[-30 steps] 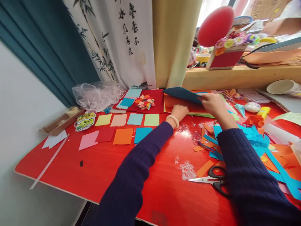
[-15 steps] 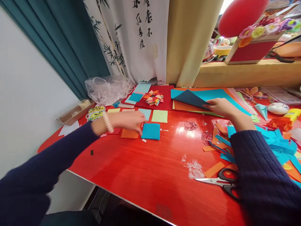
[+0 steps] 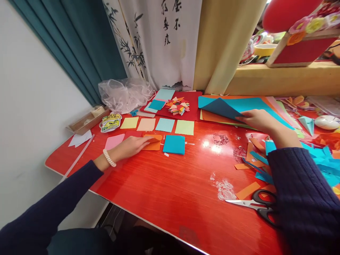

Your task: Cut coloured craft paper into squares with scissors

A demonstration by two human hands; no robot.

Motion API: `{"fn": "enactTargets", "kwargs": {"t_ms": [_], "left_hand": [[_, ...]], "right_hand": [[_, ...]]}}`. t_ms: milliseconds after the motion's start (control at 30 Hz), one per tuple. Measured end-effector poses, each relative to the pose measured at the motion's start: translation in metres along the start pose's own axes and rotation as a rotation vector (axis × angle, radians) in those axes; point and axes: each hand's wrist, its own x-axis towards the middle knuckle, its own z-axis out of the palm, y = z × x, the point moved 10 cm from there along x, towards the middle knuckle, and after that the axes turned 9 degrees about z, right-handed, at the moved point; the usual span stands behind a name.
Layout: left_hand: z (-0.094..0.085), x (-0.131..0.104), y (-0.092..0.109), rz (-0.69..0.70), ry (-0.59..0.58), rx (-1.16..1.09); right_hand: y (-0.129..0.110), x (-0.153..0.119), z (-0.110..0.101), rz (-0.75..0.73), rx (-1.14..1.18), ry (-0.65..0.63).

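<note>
My left hand (image 3: 132,146) is closed at the left edge of an orange paper square (image 3: 155,145), whose upper side looks slightly raised. To the right of that lies a small stack of blue paper squares (image 3: 174,145). Partly behind my left hand are a red square and a pink square (image 3: 114,141). A row of yellow, peach, light blue and light green squares (image 3: 184,127) runs behind them. My right hand (image 3: 256,118) grips the turned-up edge of a large blue sheet (image 3: 247,102), which tops a pile of coloured sheets.
Black-handled scissors (image 3: 255,203) lie beside my right sleeve. Blue and orange paper scraps (image 3: 322,161) heap up at the right. A folded paper ring (image 3: 177,106) sits on red sheets at the back, next to a clear plastic bag (image 3: 124,94).
My left hand has moved left and a little down, from over the squares to the orange square's edge. My right hand still holds the blue sheet. The view has shifted slightly.
</note>
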Motion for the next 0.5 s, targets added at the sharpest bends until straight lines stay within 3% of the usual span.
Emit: {"fn": "enactTargets", "kwargs": {"t_ms": [233,500], "left_hand": [[0.0082,-0.0016,0.0042,0.036,-0.043,0.001],[0.0034,0.0008,0.0013,-0.011,-0.007,-0.036]], "right_hand": [[0.0026,-0.0010,0.0015,0.056,0.025,-0.045],[0.0017,0.0007,-0.0015,0.042,0.080,0.011]]}}
